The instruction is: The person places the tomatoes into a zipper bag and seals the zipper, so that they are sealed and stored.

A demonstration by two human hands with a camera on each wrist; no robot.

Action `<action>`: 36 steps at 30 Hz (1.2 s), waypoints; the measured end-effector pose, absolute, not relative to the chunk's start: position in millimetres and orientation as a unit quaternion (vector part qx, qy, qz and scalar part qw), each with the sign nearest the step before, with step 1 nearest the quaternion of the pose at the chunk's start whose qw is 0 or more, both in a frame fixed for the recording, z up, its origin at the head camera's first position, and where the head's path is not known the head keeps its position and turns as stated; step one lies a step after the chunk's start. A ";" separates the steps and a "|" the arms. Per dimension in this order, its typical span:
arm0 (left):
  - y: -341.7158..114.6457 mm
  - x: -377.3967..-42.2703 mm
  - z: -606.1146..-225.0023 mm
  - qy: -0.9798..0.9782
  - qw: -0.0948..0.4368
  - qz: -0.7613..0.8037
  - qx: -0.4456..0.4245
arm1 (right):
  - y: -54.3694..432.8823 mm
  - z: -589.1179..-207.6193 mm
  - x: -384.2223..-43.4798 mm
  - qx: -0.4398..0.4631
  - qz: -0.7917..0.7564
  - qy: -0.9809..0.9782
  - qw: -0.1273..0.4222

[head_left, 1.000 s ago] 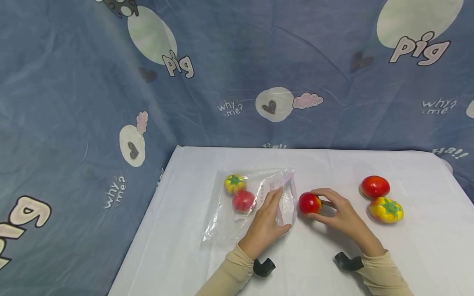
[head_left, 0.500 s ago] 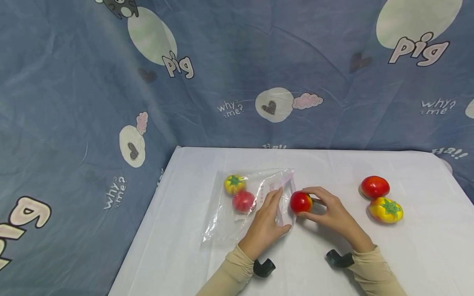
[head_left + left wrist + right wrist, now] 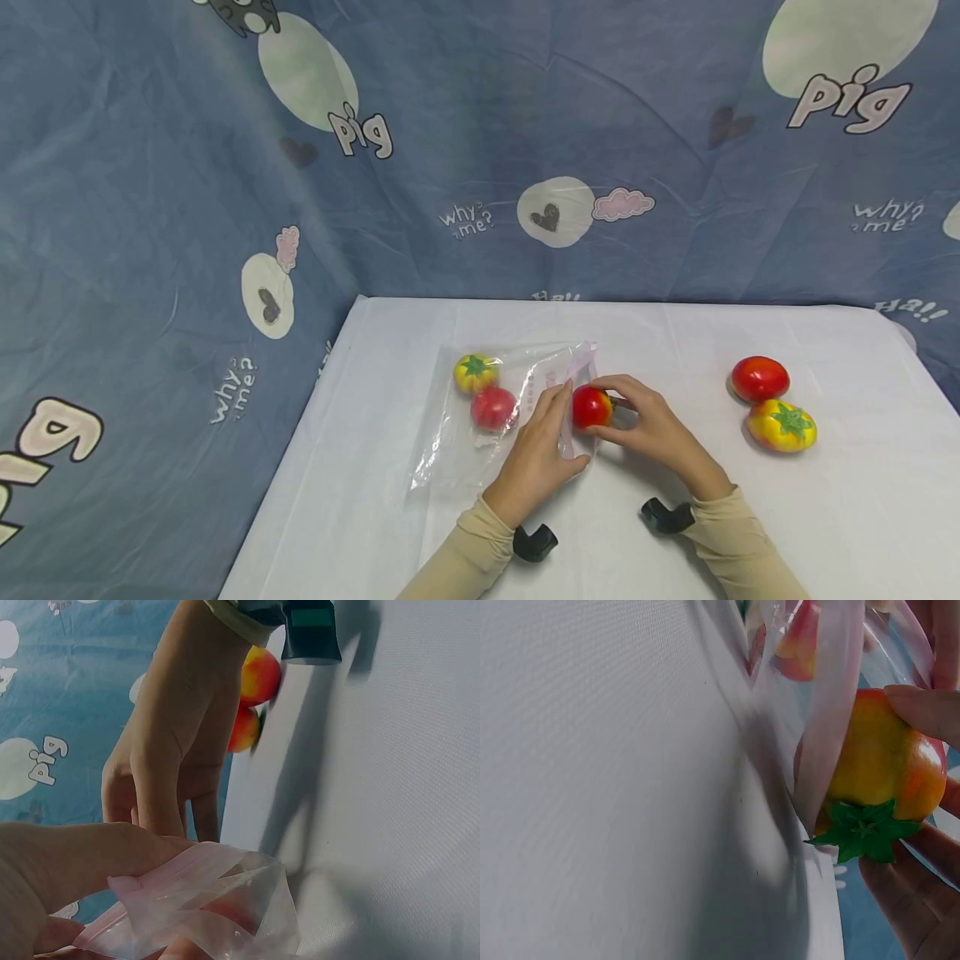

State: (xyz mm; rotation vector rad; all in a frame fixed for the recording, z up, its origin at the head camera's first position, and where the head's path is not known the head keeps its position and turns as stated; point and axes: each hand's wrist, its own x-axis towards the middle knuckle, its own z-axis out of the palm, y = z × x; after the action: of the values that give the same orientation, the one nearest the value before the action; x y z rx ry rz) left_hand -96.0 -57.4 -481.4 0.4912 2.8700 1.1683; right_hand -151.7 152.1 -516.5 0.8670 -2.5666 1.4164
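My right hand grips a red and yellow toy tomato between thumb and fingers, at the mouth of a clear zip bag. In the right wrist view the bag's pinkish edge overlaps one side of the tomato, whose green leafy top faces the camera. My left hand holds the bag's mouth, its thumb against the rim in the left wrist view; some of its fingers are hidden by the plastic. Inside the bag lie a yellow tomato and a red one, touching.
At the right of the white table sit a red tomato and a yellow one, side by side. A blue printed cloth hangs behind and at the left. Each wrist wears a black camera mount.
My right hand has moved left with the tomato, from just outside the bag's edge to its mouth. My left hand, the bag and the other tomatoes have stayed put.
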 end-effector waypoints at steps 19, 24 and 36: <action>-57.9 -97.0 -484.0 0.915 -0.013 0.366 0.166 | 140.3 -522.1 -153.8 0.301 0.454 -0.837 0.052; -57.9 -96.7 -484.0 0.916 -0.007 0.367 0.163 | 143.8 -522.6 -151.9 0.289 0.452 -0.843 0.030; -57.9 -96.8 -487.0 0.916 -0.014 0.365 0.167 | 141.8 -524.7 -152.0 0.271 0.464 -0.843 0.025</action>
State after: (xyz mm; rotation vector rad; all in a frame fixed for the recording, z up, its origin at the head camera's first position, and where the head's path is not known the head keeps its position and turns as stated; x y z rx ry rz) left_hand -96.8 -57.9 -487.0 0.5304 2.9028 1.1583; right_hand -152.0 141.8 -524.7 0.8387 -2.6070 1.4350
